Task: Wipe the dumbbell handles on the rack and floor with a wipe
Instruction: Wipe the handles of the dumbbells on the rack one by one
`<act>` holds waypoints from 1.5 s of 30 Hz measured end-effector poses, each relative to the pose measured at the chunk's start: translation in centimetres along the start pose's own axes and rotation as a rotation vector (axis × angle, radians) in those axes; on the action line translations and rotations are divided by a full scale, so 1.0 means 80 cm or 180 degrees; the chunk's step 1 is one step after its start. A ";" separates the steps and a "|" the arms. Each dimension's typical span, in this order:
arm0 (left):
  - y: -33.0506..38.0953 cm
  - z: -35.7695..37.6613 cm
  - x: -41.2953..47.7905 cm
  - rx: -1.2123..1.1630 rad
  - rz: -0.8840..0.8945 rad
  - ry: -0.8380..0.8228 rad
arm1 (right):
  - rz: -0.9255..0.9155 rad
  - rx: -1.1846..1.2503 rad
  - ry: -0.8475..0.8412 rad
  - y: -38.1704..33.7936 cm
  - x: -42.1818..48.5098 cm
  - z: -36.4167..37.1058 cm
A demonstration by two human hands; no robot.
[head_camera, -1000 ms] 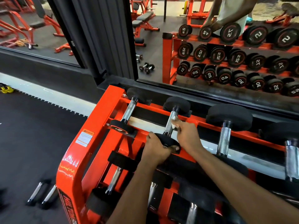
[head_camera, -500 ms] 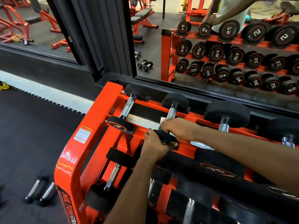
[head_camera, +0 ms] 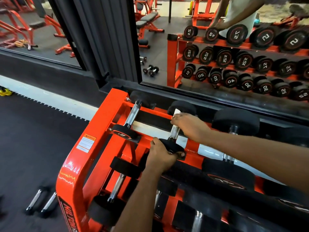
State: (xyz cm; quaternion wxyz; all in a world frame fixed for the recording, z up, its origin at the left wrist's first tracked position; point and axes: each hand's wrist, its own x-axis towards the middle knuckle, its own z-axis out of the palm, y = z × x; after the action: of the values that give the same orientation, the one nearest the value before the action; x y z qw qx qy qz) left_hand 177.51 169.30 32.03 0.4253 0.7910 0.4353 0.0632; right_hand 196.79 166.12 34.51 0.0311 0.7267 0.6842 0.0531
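Note:
An orange dumbbell rack holds black dumbbells with steel handles. My left hand grips the near black head of the second dumbbell on the top shelf. At the far end of that dumbbell's handle, my right hand presses a white wipe against the steel. The wipe sticks out just above my fingers. Another small dumbbell lies to the left on the same shelf. Two small dumbbells lie on the floor at the lower left.
A wall mirror behind the rack reflects the rack, a person and gym benches. A larger dumbbell sits to the right on the top shelf, with more dumbbells on the lower shelves. Black rubber flooring spreads to the left.
My right hand has slid with the wipe up the handle toward its far end. My left hand has stayed on the near head.

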 end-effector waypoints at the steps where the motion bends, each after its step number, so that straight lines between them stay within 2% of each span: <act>1: -0.001 0.001 0.001 0.0009 0.0009 0.0016 | -0.0058 -0.0065 -0.0055 -0.002 -0.008 0.006; 6: -0.002 0.007 0.001 0.0018 0.0042 0.0067 | -0.0058 0.0049 0.0131 0.009 0.002 0.016; 10: -0.002 0.004 0.003 0.0081 0.0001 0.0033 | 0.0286 0.0004 0.0238 -0.008 0.009 0.005; 16: -0.001 0.003 0.002 0.0065 0.0021 0.0040 | 0.1637 0.0891 0.0731 -0.046 -0.027 0.008; 18: -0.003 0.003 0.002 0.0025 0.0017 0.0046 | 0.2195 0.1484 0.0972 -0.063 -0.019 0.012; 22: -0.004 0.004 0.002 -0.0052 0.0116 0.0098 | 0.3740 0.3300 0.1691 -0.082 0.016 0.021; 24: -0.005 0.005 0.002 -0.0062 0.0120 0.0123 | 0.4180 0.3714 0.1809 -0.083 0.031 0.021; 26: -0.006 0.005 0.004 -0.0053 0.0122 0.0141 | 0.4414 0.4526 0.1956 -0.071 0.042 0.033; 29: -0.005 0.005 0.005 -0.0053 0.0096 0.0129 | 0.4332 0.5668 0.2066 -0.042 0.046 0.052; 32: -0.005 0.006 0.005 -0.0056 0.0074 0.0126 | 0.3844 0.6394 0.1902 -0.052 0.030 0.046; 33: -0.005 0.006 0.004 -0.0081 0.0066 0.0134 | 0.3762 0.6402 0.1720 -0.061 0.021 0.047; 36: -0.006 0.006 0.005 -0.0114 0.0072 0.0152 | 0.3575 0.5788 0.0908 -0.074 -0.006 0.063; 38: -0.007 0.007 0.005 -0.0134 0.0083 0.0167 | 0.3847 0.5331 0.0837 -0.062 -0.004 0.068; 40: -0.008 0.006 0.006 -0.0113 0.0108 0.0161 | 0.3998 0.5666 0.1115 -0.051 0.014 0.066; 42: -0.008 0.006 0.007 -0.0066 0.0110 0.0133 | 0.3813 0.6025 0.1401 -0.056 0.022 0.038; 45: -0.008 0.005 0.005 -0.0105 0.0086 0.0121 | 0.3895 0.5764 0.1294 -0.065 0.015 0.019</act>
State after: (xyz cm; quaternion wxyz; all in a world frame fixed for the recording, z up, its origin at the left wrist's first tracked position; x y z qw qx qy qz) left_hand 177.56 169.52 31.19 0.4291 0.7883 0.4314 0.0912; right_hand 191.86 167.67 32.40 -0.6552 0.6738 -0.0114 -0.3415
